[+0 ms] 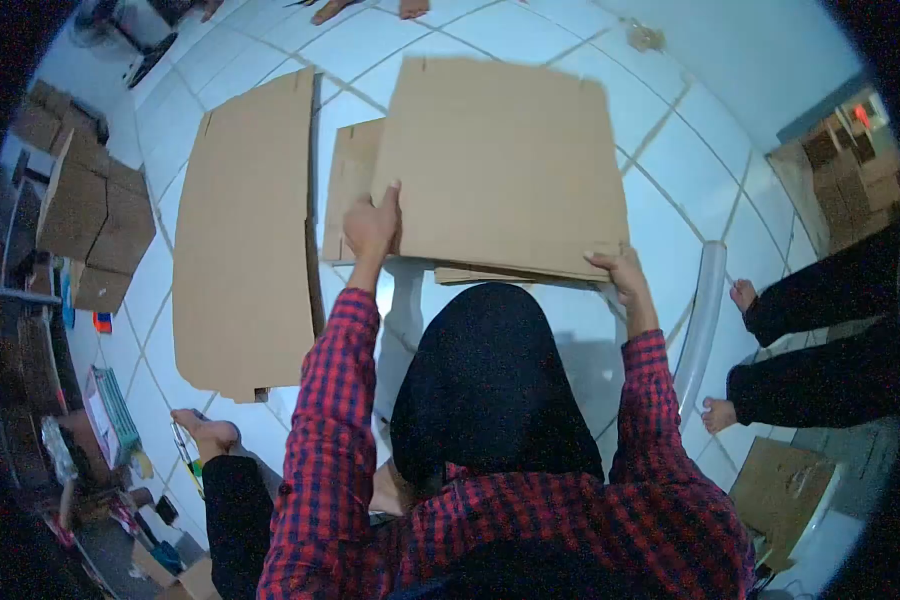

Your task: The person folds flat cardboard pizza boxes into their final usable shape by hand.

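A large flat cardboard sheet [500, 160] is held in front of me between both hands. My left hand [373, 225] grips its left edge, thumb on top and fingers hidden underneath. At the near right corner my right hand [625, 275] pinches the cardboard, thumb on top. Under the sheet, another cardboard piece [350, 180] shows at the left, and more layers stick out along the near edge. To the left, a tall flat cardboard stack [245, 240] lies on the white tiled floor.
A clear plastic roll [703, 320] lies on the right, beside a standing person's feet [720, 413]. Cardboard boxes [95, 215] stand at far left, above a green-and-white item [112, 415]. Another box [782, 497] is at lower right. Someone's feet [335, 10] show at the top.
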Available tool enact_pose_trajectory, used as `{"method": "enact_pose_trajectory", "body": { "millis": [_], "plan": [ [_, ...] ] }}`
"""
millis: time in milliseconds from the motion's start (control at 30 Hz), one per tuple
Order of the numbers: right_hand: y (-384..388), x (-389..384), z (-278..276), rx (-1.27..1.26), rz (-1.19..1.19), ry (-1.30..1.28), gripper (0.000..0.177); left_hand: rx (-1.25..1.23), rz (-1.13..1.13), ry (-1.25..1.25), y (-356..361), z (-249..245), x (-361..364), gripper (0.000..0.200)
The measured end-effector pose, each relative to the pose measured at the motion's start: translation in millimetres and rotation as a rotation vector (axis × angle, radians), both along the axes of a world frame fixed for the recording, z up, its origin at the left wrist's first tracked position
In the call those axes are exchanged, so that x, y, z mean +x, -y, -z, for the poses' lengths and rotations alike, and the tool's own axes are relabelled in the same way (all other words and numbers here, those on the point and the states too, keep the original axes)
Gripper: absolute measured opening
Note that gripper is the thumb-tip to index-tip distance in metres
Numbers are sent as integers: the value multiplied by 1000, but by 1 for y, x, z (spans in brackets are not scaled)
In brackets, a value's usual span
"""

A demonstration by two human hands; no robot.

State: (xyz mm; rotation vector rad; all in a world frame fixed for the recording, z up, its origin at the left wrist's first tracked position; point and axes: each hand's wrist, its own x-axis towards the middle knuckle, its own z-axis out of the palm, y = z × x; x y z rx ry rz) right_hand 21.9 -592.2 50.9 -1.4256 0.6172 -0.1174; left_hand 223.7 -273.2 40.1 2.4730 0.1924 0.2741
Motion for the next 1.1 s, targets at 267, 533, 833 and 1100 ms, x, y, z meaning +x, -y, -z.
{"method": "enact_pose_trajectory", "body": {
  "millis": [267,533,833,1100],
  "plan": [
    [9,1,54,-189,239,112,70,196,-19,-309,34,-8,-7,55],
    [9,-2,46,-302,146,17,84,413,604,55,40,11,8,58],
    [1,8,37,-214,216,29,90,487,610,-22,44,10,5,74],
    [7,3,55,-273,208,70,102,397,643,44,41,4,13,81]
  ]
}}
